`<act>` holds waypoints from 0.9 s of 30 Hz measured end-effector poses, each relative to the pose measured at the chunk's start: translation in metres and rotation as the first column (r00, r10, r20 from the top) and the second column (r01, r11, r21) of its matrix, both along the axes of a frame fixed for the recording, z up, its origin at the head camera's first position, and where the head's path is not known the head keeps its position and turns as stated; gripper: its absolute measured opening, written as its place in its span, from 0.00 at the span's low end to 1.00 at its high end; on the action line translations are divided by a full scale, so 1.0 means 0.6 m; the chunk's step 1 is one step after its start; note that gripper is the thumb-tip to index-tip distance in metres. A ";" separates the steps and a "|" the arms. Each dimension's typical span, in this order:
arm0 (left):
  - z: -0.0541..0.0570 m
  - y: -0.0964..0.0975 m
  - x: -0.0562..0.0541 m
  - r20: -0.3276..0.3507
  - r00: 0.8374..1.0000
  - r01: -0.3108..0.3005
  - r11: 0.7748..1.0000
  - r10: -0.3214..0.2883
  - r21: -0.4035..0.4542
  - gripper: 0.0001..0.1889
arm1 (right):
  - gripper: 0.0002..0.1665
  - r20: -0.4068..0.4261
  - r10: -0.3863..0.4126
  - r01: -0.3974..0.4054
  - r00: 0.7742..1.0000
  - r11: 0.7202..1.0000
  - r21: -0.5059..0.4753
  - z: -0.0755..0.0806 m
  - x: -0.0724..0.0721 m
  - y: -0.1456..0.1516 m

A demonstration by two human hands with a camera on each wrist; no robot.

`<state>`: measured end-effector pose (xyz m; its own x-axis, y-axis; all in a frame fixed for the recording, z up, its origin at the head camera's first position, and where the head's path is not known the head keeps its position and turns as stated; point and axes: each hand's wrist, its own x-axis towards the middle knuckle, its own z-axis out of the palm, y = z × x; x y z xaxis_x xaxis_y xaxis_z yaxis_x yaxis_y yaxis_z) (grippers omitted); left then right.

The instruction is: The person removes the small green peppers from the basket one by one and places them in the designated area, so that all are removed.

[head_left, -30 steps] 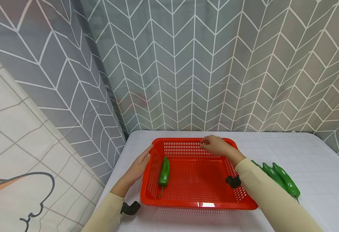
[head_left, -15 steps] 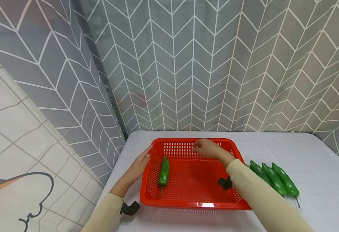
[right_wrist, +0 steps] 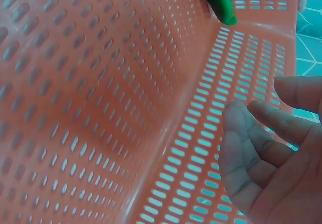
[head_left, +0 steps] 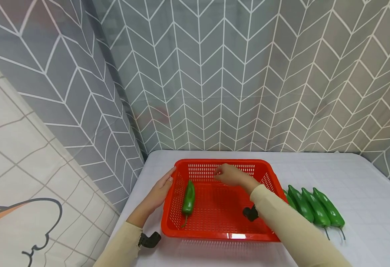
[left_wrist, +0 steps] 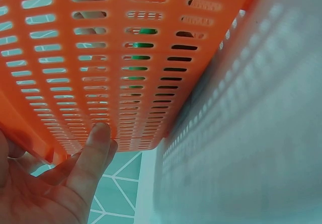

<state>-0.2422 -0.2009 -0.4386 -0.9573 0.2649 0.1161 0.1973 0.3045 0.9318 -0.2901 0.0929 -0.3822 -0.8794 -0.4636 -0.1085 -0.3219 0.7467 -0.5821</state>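
Observation:
A red perforated plastic basket [head_left: 211, 234] stands on the white-covered table. One green chili pepper [head_left: 189, 199] lies lengthwise inside it near the left wall, its stem toward the front. My left hand [head_left: 157, 193] rests along the basket's left side with fingers mostly straight. In the left wrist view, a fingertip [left_wrist: 100, 132] touches the outer wall. My right hand [head_left: 234, 176] hovers over the far part of the basket, holding nothing. Seen from the right wrist, its fingers [right_wrist: 236, 168] are loosely bent and apart from the pepper [right_wrist: 221, 5].
Several more green chili peppers [head_left: 328, 207] lie side by side on the table right of the basket, partly hidden by the right sleeve [head_left: 288, 226]. A grey patterned curtain [head_left: 215, 74] hangs behind the table [head_left: 375, 207].
My right hand has moved left and slightly toward me over the basket, uncovering more of the peppers on the right. The left hand and the pepper in the basket stay put.

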 end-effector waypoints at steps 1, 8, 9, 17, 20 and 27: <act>0.000 0.000 0.000 0.000 1.000 -0.002 1.000 0.002 0.000 0.27 | 0.17 0.000 0.001 -0.001 1.000 1.000 0.001 -0.002 -0.001 -0.003; -0.001 -0.001 0.000 0.010 1.000 -0.001 1.000 0.001 0.005 0.27 | 0.15 -0.014 0.018 -0.017 1.000 1.000 0.024 -0.015 -0.002 -0.024; -0.001 -0.001 0.000 0.012 1.000 -0.003 1.000 0.003 0.004 0.27 | 0.14 -0.016 0.028 -0.028 0.999 0.999 0.026 -0.016 -0.003 -0.028; 0.000 0.000 -0.001 0.008 1.000 0.009 1.000 -0.009 0.012 0.28 | 0.13 0.013 0.063 -0.064 0.998 0.997 0.037 -0.021 -0.003 -0.054; 0.000 0.000 -0.001 0.011 1.000 0.018 1.000 -0.018 0.015 0.28 | 0.13 0.035 0.066 -0.067 0.997 0.997 0.035 -0.022 0.000 -0.065; -0.001 -0.003 -0.002 0.018 1.000 0.020 1.000 -0.020 0.009 0.28 | 0.10 0.050 0.094 -0.094 0.994 0.995 0.010 -0.024 0.002 -0.087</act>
